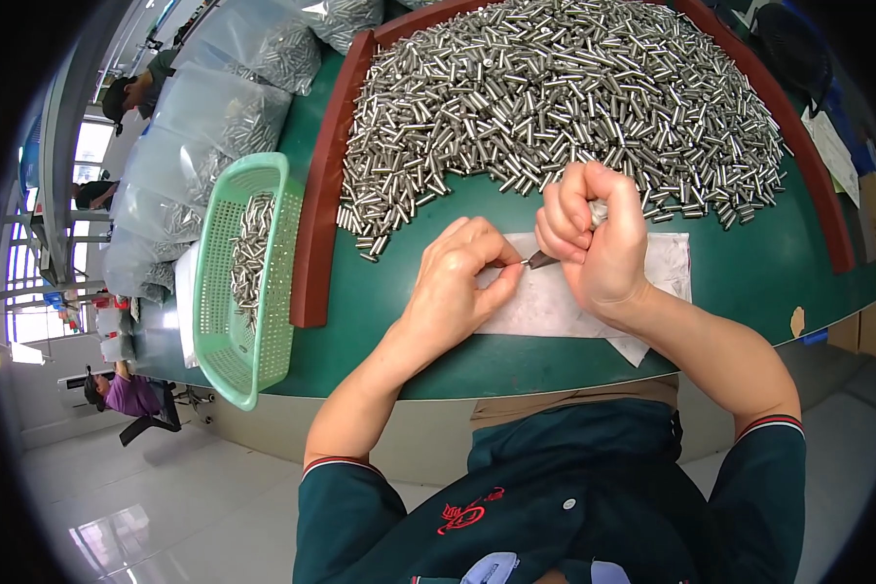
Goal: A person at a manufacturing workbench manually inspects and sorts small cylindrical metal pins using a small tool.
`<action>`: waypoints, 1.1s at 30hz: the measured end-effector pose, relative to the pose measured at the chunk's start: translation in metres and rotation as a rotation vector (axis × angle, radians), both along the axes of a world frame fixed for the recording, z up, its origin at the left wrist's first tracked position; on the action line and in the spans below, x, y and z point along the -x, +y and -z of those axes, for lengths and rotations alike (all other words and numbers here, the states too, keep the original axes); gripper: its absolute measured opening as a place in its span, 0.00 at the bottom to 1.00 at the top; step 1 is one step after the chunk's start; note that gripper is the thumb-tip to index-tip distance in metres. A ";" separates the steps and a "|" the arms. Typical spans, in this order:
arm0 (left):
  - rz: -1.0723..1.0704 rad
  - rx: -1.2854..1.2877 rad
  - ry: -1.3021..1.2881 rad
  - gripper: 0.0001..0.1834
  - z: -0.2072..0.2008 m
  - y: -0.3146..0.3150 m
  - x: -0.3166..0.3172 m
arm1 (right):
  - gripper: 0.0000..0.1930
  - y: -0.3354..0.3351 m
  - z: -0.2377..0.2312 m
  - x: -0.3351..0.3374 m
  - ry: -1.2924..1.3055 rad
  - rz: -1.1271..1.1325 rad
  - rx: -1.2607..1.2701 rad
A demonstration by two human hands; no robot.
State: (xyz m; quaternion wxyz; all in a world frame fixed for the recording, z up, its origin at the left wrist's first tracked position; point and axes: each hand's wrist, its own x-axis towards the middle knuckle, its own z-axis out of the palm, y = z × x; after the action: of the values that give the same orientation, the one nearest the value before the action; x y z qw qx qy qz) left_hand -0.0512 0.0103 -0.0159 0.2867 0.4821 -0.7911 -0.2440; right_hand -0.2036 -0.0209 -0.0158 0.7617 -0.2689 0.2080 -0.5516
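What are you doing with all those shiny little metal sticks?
A person sits at a green table heaped with small metal tubes. The right hand is closed around a pointed tool, and the left hand pinches something tiny at its tip, over a white sheet. A green basket on the left holds more tubes.

Pin (533, 260) mostly inside right hand (594, 234)

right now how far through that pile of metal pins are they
Early, by the look of it. Done: a small batch of pins lies in the green basket. In hand: the left hand and right hand work one pin over the white sheet. Left: the big pile.
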 end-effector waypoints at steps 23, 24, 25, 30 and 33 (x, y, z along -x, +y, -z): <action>-0.006 0.016 0.006 0.05 -0.003 0.000 0.003 | 0.17 0.002 -0.001 -0.004 0.066 -0.012 0.087; -0.017 0.021 0.005 0.05 -0.004 0.000 0.002 | 0.17 0.004 -0.004 -0.005 0.086 -0.018 0.097; 0.011 0.038 -0.026 0.04 -0.004 -0.001 0.001 | 0.17 0.005 -0.005 -0.005 0.116 -0.015 0.138; 0.040 0.072 -0.047 0.04 -0.003 -0.002 0.000 | 0.17 0.007 -0.005 -0.009 0.247 -0.020 0.220; 0.035 0.071 -0.045 0.04 -0.003 -0.002 -0.002 | 0.17 0.005 -0.005 -0.010 0.219 -0.023 0.192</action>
State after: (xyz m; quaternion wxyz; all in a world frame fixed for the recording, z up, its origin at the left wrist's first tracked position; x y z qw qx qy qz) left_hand -0.0490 0.0080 -0.0131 0.2815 0.4633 -0.8137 -0.2098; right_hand -0.1938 -0.0157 -0.0110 0.7115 -0.4015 0.2329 -0.5276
